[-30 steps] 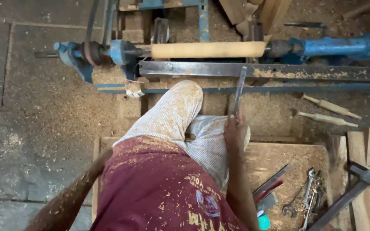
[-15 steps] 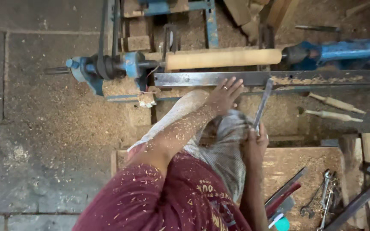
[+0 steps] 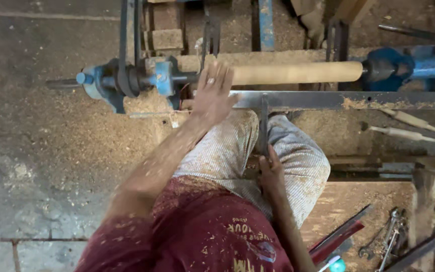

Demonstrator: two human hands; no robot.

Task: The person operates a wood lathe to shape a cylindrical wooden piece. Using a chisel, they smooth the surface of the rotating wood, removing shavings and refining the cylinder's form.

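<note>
A pale wooden cylinder point(image 3: 298, 72) is mounted lengthwise in a blue lathe point(image 3: 127, 80). My left hand point(image 3: 212, 93) reaches forward with fingers spread, over the left end of the cylinder and the metal tool rest bar point(image 3: 338, 99). My right hand point(image 3: 270, 171) grips the handle of a long metal chisel point(image 3: 264, 123) whose blade points up onto the tool rest. My knees in light sawdust-covered trousers sit below the bar.
Sawdust covers the stone floor point(image 3: 41, 151). Two turned wooden spindles point(image 3: 404, 121) lie right of the rest. Wrenches point(image 3: 386, 236) and red-handled tools point(image 3: 338, 236) lie on a wooden board at lower right. The blue tailstock point(image 3: 404, 68) holds the cylinder's right end.
My left arm swung up from my side and reached forward to the lathe, ending over the cylinder's left end. My right hand kept hold of the chisel, now resting on the bar.
</note>
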